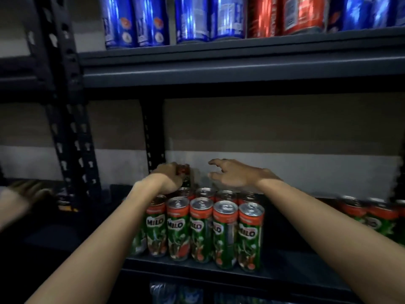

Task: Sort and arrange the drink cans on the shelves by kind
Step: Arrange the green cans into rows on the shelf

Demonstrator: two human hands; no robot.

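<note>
Several green and red Milo cans (201,231) stand in rows on the middle shelf (285,275). My left hand (168,178) reaches over them to the back left and grips the top of one Milo can (185,175) standing behind the rows. My right hand (232,174) hovers just right of it, above the back row, with fingers spread and loosely bent, holding nothing. More Milo cans (370,213) stand apart at the shelf's right end. Blue cans (135,20) and red cans (285,16) line the upper shelf.
A dark perforated upright (65,119) frames the rack at the left, with another post (153,137) behind the cans. Blue packs (175,292) show on the shelf below. Another person's blurred hand (24,194) is at the far left.
</note>
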